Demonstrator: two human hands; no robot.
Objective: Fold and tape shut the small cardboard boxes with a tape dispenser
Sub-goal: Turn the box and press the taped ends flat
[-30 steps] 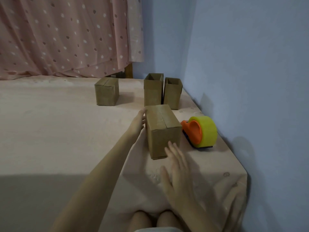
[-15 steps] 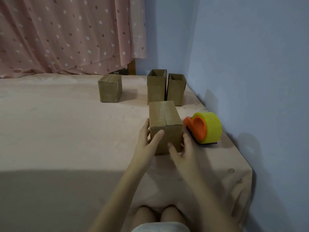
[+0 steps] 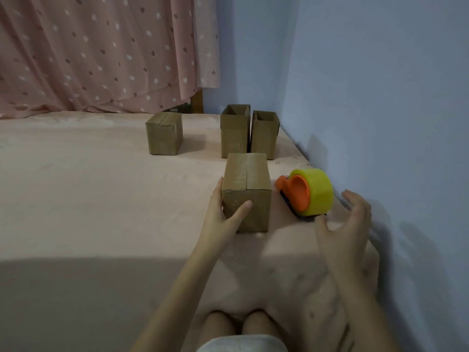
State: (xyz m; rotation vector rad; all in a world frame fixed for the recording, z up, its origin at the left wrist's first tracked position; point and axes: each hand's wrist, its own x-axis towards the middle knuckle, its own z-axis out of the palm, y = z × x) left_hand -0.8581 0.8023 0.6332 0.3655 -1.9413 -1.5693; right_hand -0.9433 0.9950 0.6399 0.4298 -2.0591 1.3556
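Note:
A small brown cardboard box with its top flaps folded down stands on the pink bed surface. My left hand grips its near left corner, thumb across the front face. An orange tape dispenser with a yellow roll lies just right of the box, near the wall. My right hand hovers open beside the dispenser's near end, fingers spread and curved, apart from it. Farther back, a closed box stands at the left and two open-topped boxes stand side by side.
A blue wall runs along the right side, close to the dispenser. A pink dotted curtain hangs at the back. The bed sheet stretches wide to the left. My knees show at the bottom.
My right hand left the box's front and swung right toward the tape dispenser. My left hand stayed on the box's near left corner. The box barely moved.

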